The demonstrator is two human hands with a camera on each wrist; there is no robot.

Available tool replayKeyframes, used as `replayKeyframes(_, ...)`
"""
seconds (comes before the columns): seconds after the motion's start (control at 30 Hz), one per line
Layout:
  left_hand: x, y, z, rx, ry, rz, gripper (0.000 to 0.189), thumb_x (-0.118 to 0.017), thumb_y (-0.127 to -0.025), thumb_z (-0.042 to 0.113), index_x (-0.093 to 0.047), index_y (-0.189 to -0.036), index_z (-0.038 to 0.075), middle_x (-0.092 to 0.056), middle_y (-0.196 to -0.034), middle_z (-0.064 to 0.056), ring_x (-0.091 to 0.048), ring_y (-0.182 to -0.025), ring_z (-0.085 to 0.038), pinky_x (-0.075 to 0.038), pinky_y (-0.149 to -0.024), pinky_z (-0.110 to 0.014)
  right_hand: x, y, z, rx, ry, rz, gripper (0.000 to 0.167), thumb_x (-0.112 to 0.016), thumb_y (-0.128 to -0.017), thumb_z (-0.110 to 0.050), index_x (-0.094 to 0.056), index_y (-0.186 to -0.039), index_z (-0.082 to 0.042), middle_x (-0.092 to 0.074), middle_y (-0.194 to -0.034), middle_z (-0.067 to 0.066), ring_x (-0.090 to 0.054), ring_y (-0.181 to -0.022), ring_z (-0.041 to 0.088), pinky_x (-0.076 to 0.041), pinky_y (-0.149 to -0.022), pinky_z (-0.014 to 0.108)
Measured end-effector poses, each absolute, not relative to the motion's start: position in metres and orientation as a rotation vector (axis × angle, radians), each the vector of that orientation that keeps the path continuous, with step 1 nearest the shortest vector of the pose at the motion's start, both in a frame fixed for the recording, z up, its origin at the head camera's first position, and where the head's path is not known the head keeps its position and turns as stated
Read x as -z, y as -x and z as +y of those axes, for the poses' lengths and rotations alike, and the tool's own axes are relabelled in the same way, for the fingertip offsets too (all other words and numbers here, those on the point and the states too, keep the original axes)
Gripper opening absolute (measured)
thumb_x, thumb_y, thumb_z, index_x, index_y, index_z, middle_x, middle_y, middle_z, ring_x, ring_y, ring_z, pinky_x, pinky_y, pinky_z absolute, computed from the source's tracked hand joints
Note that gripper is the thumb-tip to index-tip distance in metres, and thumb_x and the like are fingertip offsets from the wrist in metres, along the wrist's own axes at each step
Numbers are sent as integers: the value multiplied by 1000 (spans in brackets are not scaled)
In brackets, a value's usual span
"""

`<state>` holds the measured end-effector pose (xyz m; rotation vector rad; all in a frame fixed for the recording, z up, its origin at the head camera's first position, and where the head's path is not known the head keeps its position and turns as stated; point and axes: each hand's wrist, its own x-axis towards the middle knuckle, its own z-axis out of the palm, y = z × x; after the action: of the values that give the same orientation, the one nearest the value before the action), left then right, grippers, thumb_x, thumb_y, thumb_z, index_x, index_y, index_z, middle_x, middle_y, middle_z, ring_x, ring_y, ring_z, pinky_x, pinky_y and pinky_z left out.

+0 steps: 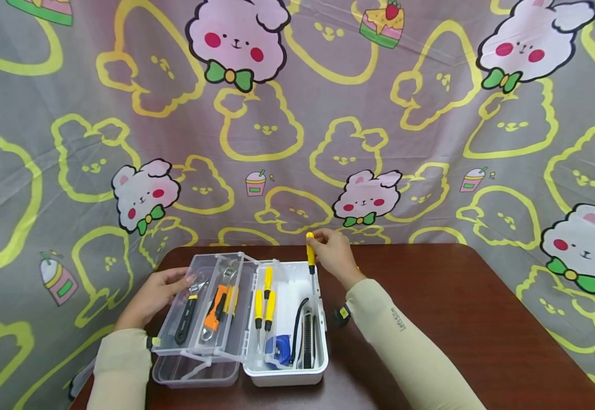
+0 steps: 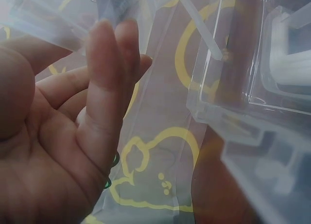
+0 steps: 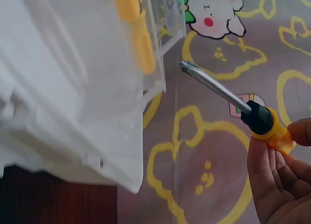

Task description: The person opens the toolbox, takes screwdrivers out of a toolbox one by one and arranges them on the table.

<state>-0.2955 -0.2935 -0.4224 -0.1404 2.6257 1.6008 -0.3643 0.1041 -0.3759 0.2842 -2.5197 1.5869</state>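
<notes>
My right hand (image 1: 335,254) pinches a screwdriver (image 1: 311,253) by its yellow-and-black handle, above the right side of the white toolbox (image 1: 287,378). In the right wrist view the screwdriver's metal shaft (image 3: 218,87) points away from the fingers, its cross-shaped tip free. My left hand (image 1: 159,293) holds the left edge of the clear tray (image 1: 197,345); its grip is partly hidden. On that tray lie a black-handled adjustable wrench (image 1: 186,319) and an orange utility knife (image 1: 216,307). Several yellow screwdrivers (image 1: 259,307) sit in the toolbox's left part.
The toolbox also holds a blue tape measure (image 1: 280,347) and a long black-and-grey tool (image 1: 308,339). Its clear lid (image 1: 174,373) lies folded out left under the raised tray. Brown tabletop (image 1: 431,319) extends right. A patterned curtain (image 1: 297,142) hangs behind.
</notes>
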Motion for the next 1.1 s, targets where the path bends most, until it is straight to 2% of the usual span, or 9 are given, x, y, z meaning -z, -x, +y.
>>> replayKeyframes(0.3,422,294,-295,-1600,131,2631,70,-64,-92,45,-45,-143,2,-66,-113,-14,-65,-86,-25,-55,-73,-38,377,368,124,-1504,-255,-2542,25,-66,-94,-27,-69,-110,-7,-65,-90,5,-63,-68,20,-55,-62,30)
replayKeyframes(0.53,422,294,-295,-1603,135,2628,70,-64,-92,46,-44,-143,2,-65,-114,-15,-65,-86,-25,-55,-73,-37,382,372,137,-1482,-268,-2528,26,-66,-94,-26,-68,-110,-5,-66,-93,7,-65,-71,24,-55,-62,31)
replayKeyframes(0.73,423,295,-295,-1598,154,2622,73,-65,-90,49,-45,-143,3,-65,-114,-13,-65,-87,-25,-55,-74,-37,386,375,149,-1425,-257,-2556,28,-65,-95,-28,-67,-113,-6,-67,-98,9,-65,-65,21,-55,-64,33)
replayKeyframes(0.97,424,296,-294,-1591,149,2635,73,-65,-90,49,-46,-143,2,-66,-114,-13,-65,-87,-25,-55,-74,-37,391,377,161,-1425,-219,-2611,30,-64,-96,-29,-67,-116,-7,-65,-101,9,-67,-74,25,-55,-68,34)
replayKeyframes(1.1,424,296,-294,-1590,153,2637,74,-65,-90,50,-45,-143,3,-65,-114,-13,-65,-87,-24,-55,-74,-37,397,381,170,-1397,-228,-2618,29,-63,-96,-31,-68,-114,-8,-65,-97,7,-64,-73,21,-55,-68,33)
